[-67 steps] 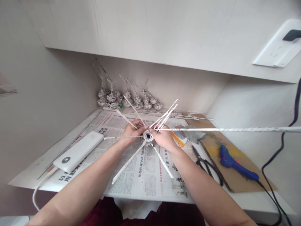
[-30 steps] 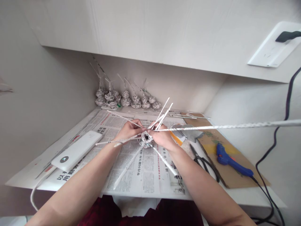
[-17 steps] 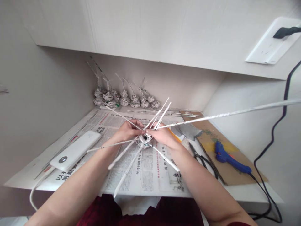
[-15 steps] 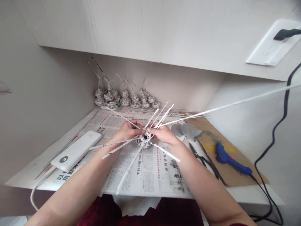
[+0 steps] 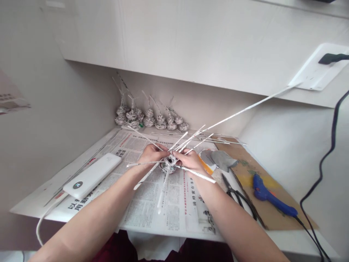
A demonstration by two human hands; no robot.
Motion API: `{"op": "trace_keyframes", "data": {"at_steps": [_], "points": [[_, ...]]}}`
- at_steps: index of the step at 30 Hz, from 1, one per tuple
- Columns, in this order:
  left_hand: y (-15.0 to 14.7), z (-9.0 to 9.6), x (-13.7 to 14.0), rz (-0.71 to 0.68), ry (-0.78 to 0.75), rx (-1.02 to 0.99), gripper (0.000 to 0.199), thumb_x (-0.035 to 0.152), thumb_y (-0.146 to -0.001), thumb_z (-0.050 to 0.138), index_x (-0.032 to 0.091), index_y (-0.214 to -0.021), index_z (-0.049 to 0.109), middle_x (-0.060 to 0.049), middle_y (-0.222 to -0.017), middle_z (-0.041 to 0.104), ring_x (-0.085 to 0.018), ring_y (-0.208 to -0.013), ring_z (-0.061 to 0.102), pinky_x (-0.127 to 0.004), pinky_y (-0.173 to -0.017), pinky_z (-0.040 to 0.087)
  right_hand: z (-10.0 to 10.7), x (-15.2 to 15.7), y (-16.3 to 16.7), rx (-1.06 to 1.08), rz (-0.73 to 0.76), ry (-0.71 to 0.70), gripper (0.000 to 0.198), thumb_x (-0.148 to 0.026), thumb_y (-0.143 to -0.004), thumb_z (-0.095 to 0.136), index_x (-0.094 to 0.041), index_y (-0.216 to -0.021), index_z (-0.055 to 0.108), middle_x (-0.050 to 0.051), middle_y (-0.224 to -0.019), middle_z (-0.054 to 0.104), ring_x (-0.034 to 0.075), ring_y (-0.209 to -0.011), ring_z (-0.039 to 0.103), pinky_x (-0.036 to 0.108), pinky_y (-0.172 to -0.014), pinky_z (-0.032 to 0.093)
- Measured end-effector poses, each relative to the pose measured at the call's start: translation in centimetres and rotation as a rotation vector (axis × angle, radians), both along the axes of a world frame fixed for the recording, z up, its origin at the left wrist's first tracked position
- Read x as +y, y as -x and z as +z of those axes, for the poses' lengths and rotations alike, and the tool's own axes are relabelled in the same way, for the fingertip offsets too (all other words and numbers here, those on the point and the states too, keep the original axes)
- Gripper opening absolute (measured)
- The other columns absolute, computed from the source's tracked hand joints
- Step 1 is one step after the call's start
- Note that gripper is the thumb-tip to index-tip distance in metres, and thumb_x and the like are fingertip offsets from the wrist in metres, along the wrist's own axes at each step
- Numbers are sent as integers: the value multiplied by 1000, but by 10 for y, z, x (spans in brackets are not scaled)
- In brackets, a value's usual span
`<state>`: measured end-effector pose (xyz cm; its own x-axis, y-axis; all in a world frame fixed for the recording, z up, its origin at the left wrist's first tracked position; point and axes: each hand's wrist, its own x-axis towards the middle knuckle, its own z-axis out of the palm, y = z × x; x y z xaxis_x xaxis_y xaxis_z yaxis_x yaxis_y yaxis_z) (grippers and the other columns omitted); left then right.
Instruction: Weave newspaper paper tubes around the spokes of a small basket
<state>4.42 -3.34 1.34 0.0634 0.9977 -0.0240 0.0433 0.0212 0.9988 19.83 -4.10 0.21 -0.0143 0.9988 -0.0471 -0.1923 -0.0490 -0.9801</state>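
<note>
Woven paper ball (image 5: 172, 169): pinched by left hand (image 5: 151, 154) and right hand (image 5: 192, 160). Long paper strand (image 5: 245, 110): swung upward; weaving apparently advancing.

A printed grey-white newspaper sheet (image 5: 174, 218) covers much of the white flat-topped table (image 5: 297, 238). Over its middle, a small round grey-white woven-paper piece (image 5: 172, 169) sits between the left hand (image 5: 152, 154) and the right hand (image 5: 191, 160). Left of them, a white oblong plastic power bank (image 5: 92, 174) rests on the newspaper. Behind, grey-white gourd-shaped woven-paper pieces (image 5: 160, 123) stand along the back wall. At right, black long-handled metal scissors (image 5: 232, 190) lie beside a brown flat cardboard sheet (image 5: 276, 219), which bears a blue pistol-shaped plastic glue gun (image 5: 268, 195).
</note>
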Motion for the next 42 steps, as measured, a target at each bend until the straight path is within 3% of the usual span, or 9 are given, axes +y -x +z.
{"op": "trace_keyframes", "data": {"at_steps": [3, 7, 15, 20, 29, 32, 36, 39, 42], "points": [[1, 2, 2, 42, -5, 6, 22, 23, -52, 78, 13, -67, 65, 3, -46, 58, -11, -41, 51, -22, -44, 39, -8, 1, 4, -45, -70, -91, 33, -38, -52, 82, -15, -66, 64, 0, -55, 62, 14, -48, 57, 25, -45, 46], [5, 7, -1, -39, 22, 14, 25, 25, -51, 79, 13, -68, 66, 1, -49, 61, -12, -44, 53, -22, -45, 39, -13, 1, 5, -156, -117, -137, 25, -36, -59, 77, -17, -71, 66, -2, -55, 62, 14, -47, 55, 25, -46, 44], [8, 9, -5, -129, -55, 70, 18, 27, -58, 74, 13, -68, 66, 1, -51, 60, -10, -46, 51, -21, -45, 36, 1, -14, 7, -508, -163, -384, 13, -30, -72, 67, -20, -77, 74, 1, -70, 71, 16, -63, 63, 26, -61, 47], [7, 10, -4, -120, 1, 21, 24, 30, -54, 78, 13, -67, 66, 2, -47, 57, -9, -43, 47, -21, -44, 33, 1, -12, 7, -531, -212, -338, 16, -33, -72, 66, -19, -76, 72, 1, -67, 70, 15, -58, 61, 26, -58, 46], [6, 8, -2, -88, 7, -2, 23, 28, -54, 77, 13, -68, 67, 1, -47, 59, -11, -42, 49, -22, -44, 36, 4, -10, 3, -500, -128, -250, 15, -32, -68, 67, -19, -74, 71, 3, -71, 71, 18, -63, 64, 28, -62, 48], [8, 8, -2, -102, 7, -3, 24, 28, -53, 78, 13, -69, 68, 0, -48, 60, -12, -43, 51, -23, -44, 37, 2, -6, 2, -422, -139, -213, 18, -34, -63, 73, -18, -70, 67, 3, -66, 69, 18, -62, 63, 28, -59, 47], [9, 9, -2, -100, 20, -1, 25, 27, -52, 78, 12, -70, 68, -1, -50, 62, -12, -44, 52, -23, -44, 38, 0, -4, 2, -247, -57, -183, 28, -35, -60, 77, -16, -79, 68, 3, -70, 70, 18, -62, 63, 28, -57, 47], [8, 9, -2, -79, 24, -2, 24, 26, -52, 78, 12, -69, 67, 1, -47, 60, -11, -42, 50, -23, -44, 37, 0, -5, 3, -295, -26, -206, 21, -34, -64, 74, -16, -74, 69, 4, -71, 70, 17, -62, 63, 27, -58, 47], [7, 8, -2, -89, 14, -28, 24, 25, -52, 78, 12, -68, 65, 2, -46, 58, -10, -41, 48, -22, -43, 34, -2, -7, 4, -396, -88, -253, 18, -35, -66, 72, -18, -71, 68, 2, -67, 69, 17, -60, 62, 27, -57, 46]]}}
